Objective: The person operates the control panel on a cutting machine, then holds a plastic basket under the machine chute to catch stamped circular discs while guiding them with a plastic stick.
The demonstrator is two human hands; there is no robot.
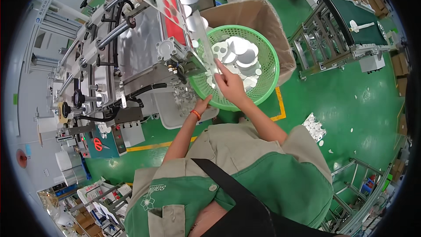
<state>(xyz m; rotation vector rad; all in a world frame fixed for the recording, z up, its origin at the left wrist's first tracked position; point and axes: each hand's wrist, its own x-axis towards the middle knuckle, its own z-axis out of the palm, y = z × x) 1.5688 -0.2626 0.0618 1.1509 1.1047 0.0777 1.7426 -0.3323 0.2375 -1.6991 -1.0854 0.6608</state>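
Observation:
A round green plastic basket (274, 63) with holes in its wall holds a heap of white and silvery discs (246, 57) of different sizes. My left hand (201, 105), with a red bracelet at its wrist, is closed at the basket's near left rim; its fingers are partly hidden. Over the basket's left part, my right hand (231, 85) pinches the edge of a clear plastic strip (204, 41). The strip slants up and away toward the machine, and several silvery discs (189, 1) show beside its far part.
A machine (144, 68) with metal rollers fills the left. Behind the basket stands a lined cardboard box (263, 11). Below the machine is a white tray (169, 118) of small pieces. A conveyor (351, 22) stands right; a punched white sheet (314, 127) lies on the green floor.

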